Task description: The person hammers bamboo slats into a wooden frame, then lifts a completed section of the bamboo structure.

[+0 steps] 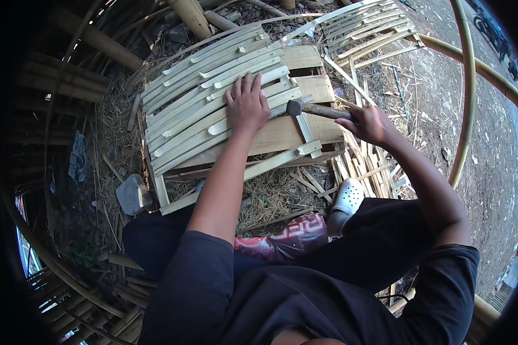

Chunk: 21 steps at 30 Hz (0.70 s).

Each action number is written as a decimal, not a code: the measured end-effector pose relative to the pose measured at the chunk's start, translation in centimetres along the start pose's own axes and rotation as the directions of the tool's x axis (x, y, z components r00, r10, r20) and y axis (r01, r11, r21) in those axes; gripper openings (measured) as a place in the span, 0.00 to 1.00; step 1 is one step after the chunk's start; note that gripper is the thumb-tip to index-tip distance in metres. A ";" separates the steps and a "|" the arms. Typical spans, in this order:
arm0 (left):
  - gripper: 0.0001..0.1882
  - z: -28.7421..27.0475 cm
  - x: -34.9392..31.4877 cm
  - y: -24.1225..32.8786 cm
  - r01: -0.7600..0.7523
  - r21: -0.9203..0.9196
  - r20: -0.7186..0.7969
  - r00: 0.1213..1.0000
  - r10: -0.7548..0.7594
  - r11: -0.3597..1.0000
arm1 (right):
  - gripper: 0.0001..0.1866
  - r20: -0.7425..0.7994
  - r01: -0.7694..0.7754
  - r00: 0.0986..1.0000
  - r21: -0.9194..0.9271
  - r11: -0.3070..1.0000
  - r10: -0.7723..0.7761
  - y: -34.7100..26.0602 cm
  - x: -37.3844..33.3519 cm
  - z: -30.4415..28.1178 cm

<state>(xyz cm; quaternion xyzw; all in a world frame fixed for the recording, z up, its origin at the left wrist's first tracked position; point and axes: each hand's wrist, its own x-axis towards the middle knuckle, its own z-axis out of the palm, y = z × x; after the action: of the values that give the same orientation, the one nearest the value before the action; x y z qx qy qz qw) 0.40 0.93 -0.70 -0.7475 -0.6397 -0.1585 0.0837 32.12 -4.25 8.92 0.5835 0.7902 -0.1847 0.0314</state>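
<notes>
Fingers of the left hand (247, 110) lie flat and slightly parted on the slats (193, 112), gripping nothing. Those of the right hand (374, 123) are clamped round the handle of the hammer (323, 110), whose head sits at the slats' right ends, by the platform's (319, 89) right edge; whether it touches wood I cannot tell. The slats lie side by side across the platform, and a crosspiece (308, 137) stands out below the hammer head, close to the right edge. The step in hand looks like fixing slats to the crosspiece. The next move seems to call for a steady left palm, fingertips clear of the head, and a short, square blow; a glancing one could split a slat.
</notes>
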 end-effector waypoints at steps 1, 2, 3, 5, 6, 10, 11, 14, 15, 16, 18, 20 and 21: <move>0.29 0.0 0.0 0.1 0.000 0.000 0.000 1.000 0.000 1.000 | 0.33 -0.028 0.021 0.999 0.000 1.000 -0.021 0.1 -0.1 0.1; 0.29 0.1 0.0 0.1 -0.001 0.003 -0.006 1.000 0.001 1.000 | 0.33 -0.029 0.021 0.999 0.000 1.000 -0.021 0.1 -0.1 0.2; 0.30 0.1 0.0 0.1 -0.002 0.005 -0.012 1.000 0.002 1.000 | 0.33 -0.034 0.011 0.999 -0.001 1.000 -0.011 0.2 -0.1 0.2; 0.30 0.2 -0.1 0.1 -0.001 0.005 -0.010 1.000 0.001 1.000 | 0.33 -0.035 -0.001 0.999 -0.001 1.000 0.001 0.1 -0.1 0.2; 0.30 0.3 -0.1 0.0 0.000 0.005 -0.011 1.000 0.000 1.000 | 0.32 -0.057 0.028 0.998 0.023 0.999 -0.027 0.1 0.0 0.0; 0.30 0.6 0.1 -0.3 -0.009 -0.020 -0.024 1.000 0.008 1.000 | 0.30 -0.288 0.225 0.932 -0.016 0.974 -0.220 0.5 -0.5 -0.2; 0.30 0.7 0.1 -0.2 -0.008 -0.022 -0.019 1.000 0.008 1.000 | 0.31 -0.359 0.279 0.893 -0.024 0.960 -0.269 0.5 -0.8 -0.1; 0.30 0.9 -0.1 -0.2 -0.009 -0.033 -0.010 1.000 0.008 0.999 | 0.31 -0.280 0.269 0.930 0.077 0.960 -0.238 0.6 -0.4 1.8; 0.29 1.0 -0.2 -0.4 -0.003 -0.034 0.000 1.000 0.003 0.999 | 0.32 -0.176 0.119 0.977 -0.011 0.993 -0.119 0.3 0.0 2.4; 0.29 1.0 0.3 -0.3 -0.004 -0.040 -0.004 1.000 0.004 0.999 | 0.32 -0.164 0.101 0.981 -0.027 0.994 -0.104 0.0 0.6 2.6; 0.29 1.0 0.2 -0.2 -0.003 -0.022 -0.006 1.000 0.003 1.000 | 0.34 -0.163 0.111 0.981 0.007 0.994 -0.109 0.0 0.9 2.8; 0.29 0.9 -0.4 -0.1 0.030 -0.005 0.014 0.999 -0.030 1.000 | 0.35 -0.184 0.137 0.975 0.065 0.988 -0.123 -0.7 0.1 2.0; 0.29 0.9 0.1 -0.3 0.019 0.001 0.007 1.000 -0.019 1.000 | 0.30 -0.227 0.186 0.962 0.134 0.974 -0.152 -0.5 0.3 1.9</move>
<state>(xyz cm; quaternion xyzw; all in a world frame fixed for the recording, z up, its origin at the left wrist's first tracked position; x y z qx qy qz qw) 0.23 1.35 -1.56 -0.7421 -0.6469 -0.1563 0.0803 31.26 -4.77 7.21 0.5310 0.8194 -0.1828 -0.1152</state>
